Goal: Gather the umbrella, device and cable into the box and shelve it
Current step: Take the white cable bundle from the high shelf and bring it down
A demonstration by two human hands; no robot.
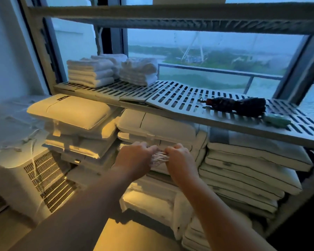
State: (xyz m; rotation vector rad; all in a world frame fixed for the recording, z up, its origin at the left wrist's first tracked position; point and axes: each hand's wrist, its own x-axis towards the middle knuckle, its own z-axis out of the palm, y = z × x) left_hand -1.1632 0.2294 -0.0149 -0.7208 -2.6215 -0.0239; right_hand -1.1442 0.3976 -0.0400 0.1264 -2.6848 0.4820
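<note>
A coiled white cable (158, 157) is stretched between my two hands in front of the lower shelf. My left hand (134, 156) grips its left end and my right hand (179, 160) grips its right end. A folded dark umbrella (237, 105) lies on the slotted middle shelf (170, 98) at the right. Just right of it lies a small greenish device (277, 121) near the shelf's front edge. The cardboard box (134, 238) sits below my arms at the bottom of the view, only partly seen.
Folded white towels (101, 69) are stacked at the left of the middle shelf. Stacked pillows (74, 124) and cushions (243, 169) fill the lower shelf. A white appliance with a vent grille (43, 180) stands at the left. A window is behind the rack.
</note>
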